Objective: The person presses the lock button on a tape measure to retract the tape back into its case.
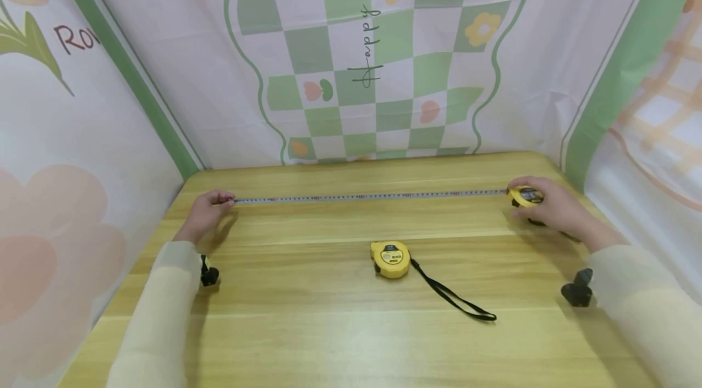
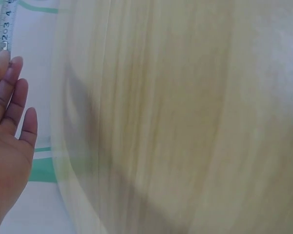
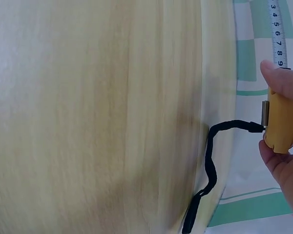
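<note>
A tape measure point(image 1: 528, 195) with a yellow case is gripped in my right hand point(image 1: 556, 208) at the right of the table. Its white blade point(image 1: 362, 197) stretches straight across to the left side. There my left hand point(image 1: 205, 214) pinches the blade's end between thumb and index finger, the other fingers loosely bent in the left wrist view. From the case in the right wrist view, a black strap point(image 3: 211, 161) hangs down. Another yellow tape measure point(image 1: 392, 259) lies on the table between my forearms, its own black strap point(image 1: 455, 298) trailing toward the lower right.
The wooden table point(image 1: 307, 339) is bounded at the back by a printed curtain point(image 1: 351, 126), with more fabric along both sides. Small black devices point(image 1: 208, 274) sit at both wrists.
</note>
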`<state>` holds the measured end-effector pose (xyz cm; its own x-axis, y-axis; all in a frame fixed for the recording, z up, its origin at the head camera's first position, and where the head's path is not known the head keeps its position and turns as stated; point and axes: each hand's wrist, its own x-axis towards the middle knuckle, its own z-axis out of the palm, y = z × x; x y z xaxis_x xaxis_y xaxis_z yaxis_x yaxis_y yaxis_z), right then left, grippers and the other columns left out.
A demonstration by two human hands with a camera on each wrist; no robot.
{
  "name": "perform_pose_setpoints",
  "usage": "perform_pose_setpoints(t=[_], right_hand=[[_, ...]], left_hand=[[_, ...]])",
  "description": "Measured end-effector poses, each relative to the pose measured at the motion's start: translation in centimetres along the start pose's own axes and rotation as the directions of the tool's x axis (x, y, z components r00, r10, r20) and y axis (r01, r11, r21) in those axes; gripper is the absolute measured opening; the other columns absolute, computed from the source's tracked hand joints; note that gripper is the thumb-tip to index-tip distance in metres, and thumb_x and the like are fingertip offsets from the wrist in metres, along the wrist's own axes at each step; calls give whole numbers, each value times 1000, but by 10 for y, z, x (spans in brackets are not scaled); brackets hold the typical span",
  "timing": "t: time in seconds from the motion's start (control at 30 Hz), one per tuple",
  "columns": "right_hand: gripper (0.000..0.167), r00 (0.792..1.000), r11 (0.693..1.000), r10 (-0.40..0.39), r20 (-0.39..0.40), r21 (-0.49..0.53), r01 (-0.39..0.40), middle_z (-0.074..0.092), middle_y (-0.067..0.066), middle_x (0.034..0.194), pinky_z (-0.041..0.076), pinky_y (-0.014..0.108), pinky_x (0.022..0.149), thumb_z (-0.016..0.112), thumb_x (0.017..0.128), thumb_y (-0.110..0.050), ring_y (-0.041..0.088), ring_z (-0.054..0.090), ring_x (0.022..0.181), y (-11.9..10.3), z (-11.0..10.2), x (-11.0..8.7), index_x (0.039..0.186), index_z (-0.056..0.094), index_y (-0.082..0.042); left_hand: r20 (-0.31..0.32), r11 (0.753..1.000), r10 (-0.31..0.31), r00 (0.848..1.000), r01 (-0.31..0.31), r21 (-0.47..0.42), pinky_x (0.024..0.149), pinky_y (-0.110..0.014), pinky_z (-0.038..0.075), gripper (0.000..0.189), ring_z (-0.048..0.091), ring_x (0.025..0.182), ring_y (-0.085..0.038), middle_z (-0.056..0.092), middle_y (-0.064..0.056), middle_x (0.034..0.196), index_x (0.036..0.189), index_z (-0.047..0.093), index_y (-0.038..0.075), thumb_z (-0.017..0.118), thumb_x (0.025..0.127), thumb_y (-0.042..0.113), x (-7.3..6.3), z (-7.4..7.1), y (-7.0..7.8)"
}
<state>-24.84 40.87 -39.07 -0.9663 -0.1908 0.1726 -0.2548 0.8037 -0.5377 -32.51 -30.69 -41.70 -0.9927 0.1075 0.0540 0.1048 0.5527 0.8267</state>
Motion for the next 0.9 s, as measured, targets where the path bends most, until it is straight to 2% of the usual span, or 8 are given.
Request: perform_pose_setpoints(t=[0.17, 0.3, 0.63, 0.9], right_hand=[[43, 998, 998, -55, -13, 1, 55, 52, 28, 128, 31, 68, 93, 81, 79, -10, 51, 39, 120, -3, 0, -2, 118, 64, -1], [34, 998, 997, -69, -14, -20, 69, 52, 28, 125, 32, 68, 90, 79, 82, -9, 50, 39, 116, -6, -1, -4, 112, 67, -1], [29, 993, 991, -114, -16, -66, 112, 54, 28, 118, 38, 64, 86, 79, 80, -6, 48, 44, 112, -6, -3, -6, 107, 69, -2], [28, 988, 978, -153, -16, -148, 149, 59, 24, 112, 41, 61, 83, 82, 76, -7, 46, 48, 109, -11, -6, -5, 101, 70, -7]], left_hand=[[-1, 1000, -5, 1000, 5, 7, 98, -45, 42, 30, 51, 113, -34, 57, -24, 121, 124, 55, -6, 52, 102, 13, 0, 0, 0], [-9, 1000, -5, 1000, 5, 15, 98, -46, 42, 30, 51, 113, -35, 57, -24, 121, 124, 55, -7, 52, 102, 13, -1, 0, 1], [-3, 1000, 5, 1000, -5, -3, 101, -46, 40, 32, 51, 114, -36, 56, -27, 122, 126, 53, -8, 51, 102, 13, -2, -3, 2], [-20, 1000, 20, 1000, -20, 8, 100, -48, 41, 32, 51, 115, -38, 57, -26, 121, 125, 54, -8, 53, 101, 13, 1, -5, 1]])
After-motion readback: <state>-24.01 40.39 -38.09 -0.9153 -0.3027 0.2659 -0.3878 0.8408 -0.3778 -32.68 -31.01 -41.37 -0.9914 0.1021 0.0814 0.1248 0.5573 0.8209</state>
